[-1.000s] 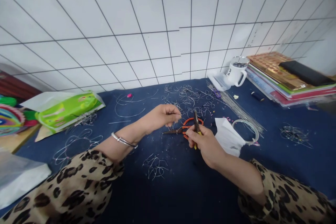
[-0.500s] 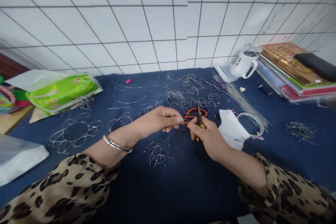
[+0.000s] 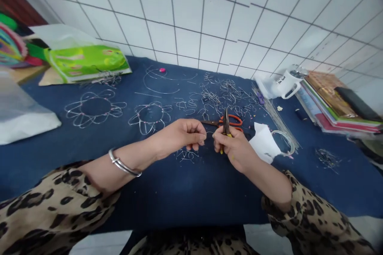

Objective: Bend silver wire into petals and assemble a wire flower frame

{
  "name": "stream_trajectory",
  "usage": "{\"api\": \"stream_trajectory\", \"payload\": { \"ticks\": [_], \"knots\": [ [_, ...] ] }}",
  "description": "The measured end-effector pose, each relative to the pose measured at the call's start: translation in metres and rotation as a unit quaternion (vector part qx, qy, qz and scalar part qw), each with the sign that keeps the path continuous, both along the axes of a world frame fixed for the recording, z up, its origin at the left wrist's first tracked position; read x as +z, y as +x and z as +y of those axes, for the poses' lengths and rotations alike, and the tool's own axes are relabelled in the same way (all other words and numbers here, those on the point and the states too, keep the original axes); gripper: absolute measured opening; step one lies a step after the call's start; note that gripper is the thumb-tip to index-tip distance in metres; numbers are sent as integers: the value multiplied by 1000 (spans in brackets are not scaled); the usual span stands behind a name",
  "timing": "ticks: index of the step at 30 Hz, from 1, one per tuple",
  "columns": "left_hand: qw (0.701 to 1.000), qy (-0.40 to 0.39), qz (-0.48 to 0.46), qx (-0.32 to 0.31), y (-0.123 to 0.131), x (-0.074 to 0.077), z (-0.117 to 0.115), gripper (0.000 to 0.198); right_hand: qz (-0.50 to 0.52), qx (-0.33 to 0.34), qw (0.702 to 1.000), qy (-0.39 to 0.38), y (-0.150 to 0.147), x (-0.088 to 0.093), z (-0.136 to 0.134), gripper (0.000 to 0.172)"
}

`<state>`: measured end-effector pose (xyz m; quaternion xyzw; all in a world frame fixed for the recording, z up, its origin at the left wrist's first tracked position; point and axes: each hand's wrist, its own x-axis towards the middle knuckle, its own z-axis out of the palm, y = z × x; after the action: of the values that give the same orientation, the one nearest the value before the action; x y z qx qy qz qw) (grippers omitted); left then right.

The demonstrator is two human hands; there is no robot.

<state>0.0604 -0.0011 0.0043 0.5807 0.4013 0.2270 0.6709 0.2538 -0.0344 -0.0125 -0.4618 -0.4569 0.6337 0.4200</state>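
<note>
My left hand is closed in a pinch on a short thin wire, whose curve spans the small gap to my right hand. Pliers with dark jaws and yellow handles are gripped in my right hand, jaws pointing up and away. The wire's far end meets the right fingertips; whether they pinch it I cannot tell. Orange-handled scissors lie just behind the pliers. Bent wire pieces rest below my left hand. Two flower-shaped wire rings, one on the left and one nearer, lie flat.
Loose wire bits are scattered at the back centre. A bundle of straight wires, a wire coil and white paper lie at right. Beyond stand a white mug and stacked books. A green packet sits back left.
The view has tilted and shifted, so the table's front edge now shows. My hands have drawn slightly apart, with more of the thin wire visible between them. The pliers stay in my right hand.
</note>
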Motion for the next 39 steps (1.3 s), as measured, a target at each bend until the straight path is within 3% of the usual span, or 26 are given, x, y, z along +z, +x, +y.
{"api": "stream_trajectory", "payload": {
  "ticks": [6, 11, 30, 39],
  "knots": [
    [996, 2, -57, 66, -19, -13, -20, 13, 58, 46, 996, -51, -23, -5, 1, 13],
    [991, -12, -86, 102, -29, -19, -18, 13, 62, 44, 996, -44, -43, -8, 4, 11],
    [989, -4, -99, 106, -26, -22, -17, 9, 51, 37, 998, -23, -49, -8, 2, 12],
    [991, 26, -86, 99, -29, -15, -21, 12, 50, 44, 997, -32, -46, -6, -2, 11]
  ]
}}
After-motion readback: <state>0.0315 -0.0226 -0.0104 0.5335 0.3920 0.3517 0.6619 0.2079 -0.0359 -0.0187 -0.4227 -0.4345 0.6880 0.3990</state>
